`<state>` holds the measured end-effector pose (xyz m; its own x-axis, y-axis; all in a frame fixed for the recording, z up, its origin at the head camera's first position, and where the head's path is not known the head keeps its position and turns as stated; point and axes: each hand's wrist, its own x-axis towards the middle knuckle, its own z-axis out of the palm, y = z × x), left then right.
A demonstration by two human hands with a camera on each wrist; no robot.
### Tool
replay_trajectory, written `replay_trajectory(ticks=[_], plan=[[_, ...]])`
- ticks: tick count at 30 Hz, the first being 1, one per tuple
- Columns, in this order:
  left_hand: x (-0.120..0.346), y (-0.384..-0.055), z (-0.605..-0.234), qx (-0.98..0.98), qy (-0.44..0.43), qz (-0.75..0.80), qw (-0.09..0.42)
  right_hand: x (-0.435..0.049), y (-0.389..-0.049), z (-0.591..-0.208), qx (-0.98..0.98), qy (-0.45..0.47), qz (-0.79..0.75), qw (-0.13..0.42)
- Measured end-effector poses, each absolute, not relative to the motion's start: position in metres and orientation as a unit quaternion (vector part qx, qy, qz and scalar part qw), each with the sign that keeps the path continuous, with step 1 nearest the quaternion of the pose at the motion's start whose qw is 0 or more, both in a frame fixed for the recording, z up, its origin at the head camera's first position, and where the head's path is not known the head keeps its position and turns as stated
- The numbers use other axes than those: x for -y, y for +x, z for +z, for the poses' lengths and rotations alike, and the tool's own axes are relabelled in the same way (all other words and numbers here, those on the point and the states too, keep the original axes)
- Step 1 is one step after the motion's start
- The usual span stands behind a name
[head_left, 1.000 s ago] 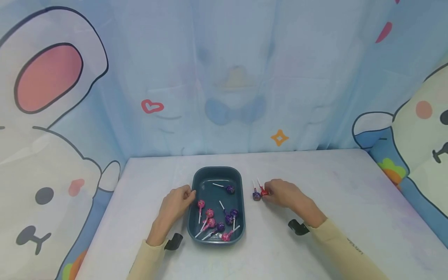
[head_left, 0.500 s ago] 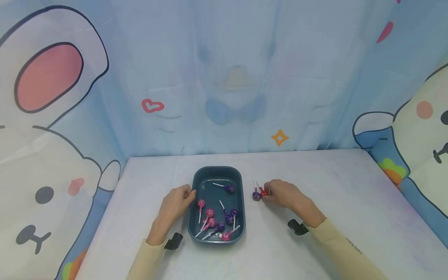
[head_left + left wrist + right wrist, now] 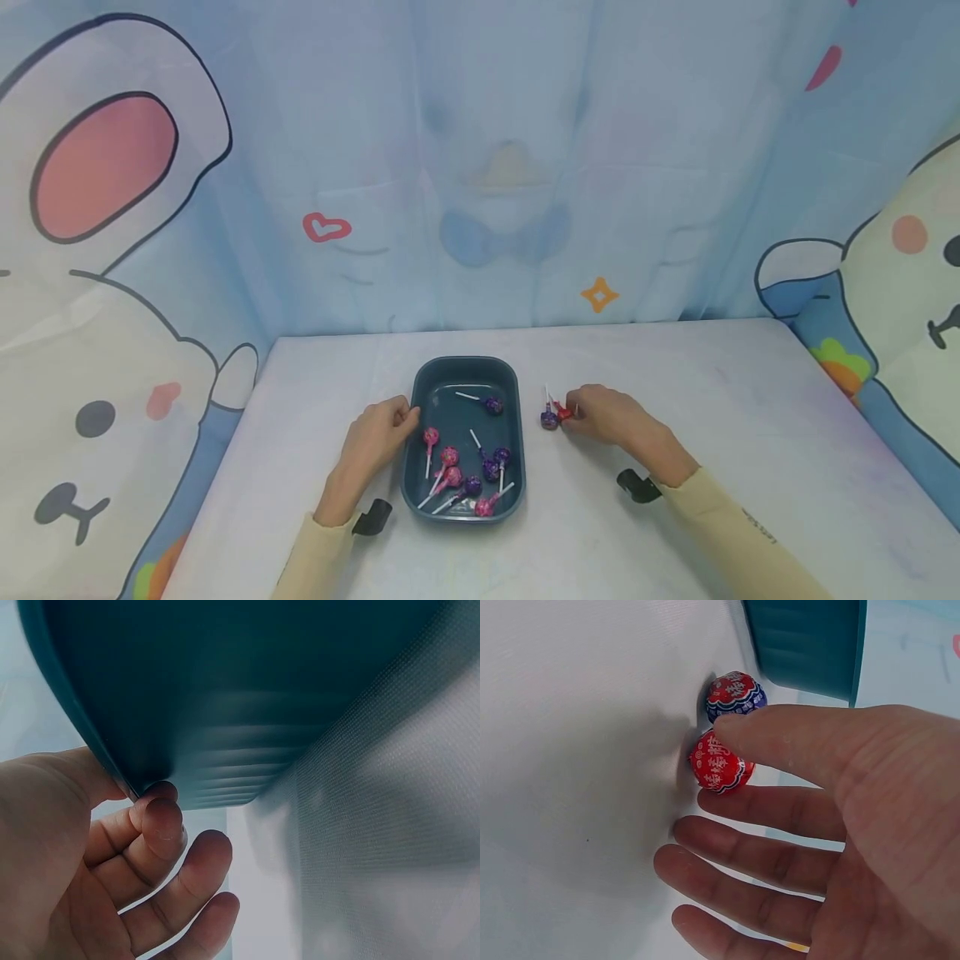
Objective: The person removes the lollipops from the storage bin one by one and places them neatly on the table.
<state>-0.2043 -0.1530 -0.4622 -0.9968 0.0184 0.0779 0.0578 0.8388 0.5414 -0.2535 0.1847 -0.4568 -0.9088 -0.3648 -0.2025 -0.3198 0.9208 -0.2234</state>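
Note:
My left hand (image 3: 378,429) pinches the left rim of a dark teal tray (image 3: 408,479) between thumb and fingers; the left wrist view shows the tray's ribbed outer wall (image 3: 240,761) beyond the fingertips. To the right of the tray, my right hand (image 3: 611,415) pinches a red-wrapped lollipop (image 3: 718,763) by its round head, thumb on one side and index finger on the other. Right beside it on the table lies a purple lollipop (image 3: 550,420), its wrapper red and purple in the right wrist view. Both white sticks point toward the back.
Inside the tray lie several pink lollipops (image 3: 449,456) and several purple lollipops (image 3: 492,406), most toward the near end. The white tabletop (image 3: 675,375) meets a blue cartoon-printed curtain (image 3: 360,150) at the back.
The sticks of the purple and red lollipops have shifted slightly, the two now standing closer together. Both hands and the tray stay almost where they were.

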Motion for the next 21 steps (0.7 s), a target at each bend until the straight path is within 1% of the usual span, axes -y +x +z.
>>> replay_trajectory(ticks=[10, 21], plan=[[0.153, -0.204, -0.463, 0.960, -0.022, -0.278, 0.038, -0.185, -0.256, -0.451, -0.972, -0.165, -0.093, 0.139], [0.154, -0.205, -0.464, 0.959, -0.024, -0.280, 0.041, -0.193, -0.256, -0.417, -0.971, -0.171, -0.110, 0.123]])
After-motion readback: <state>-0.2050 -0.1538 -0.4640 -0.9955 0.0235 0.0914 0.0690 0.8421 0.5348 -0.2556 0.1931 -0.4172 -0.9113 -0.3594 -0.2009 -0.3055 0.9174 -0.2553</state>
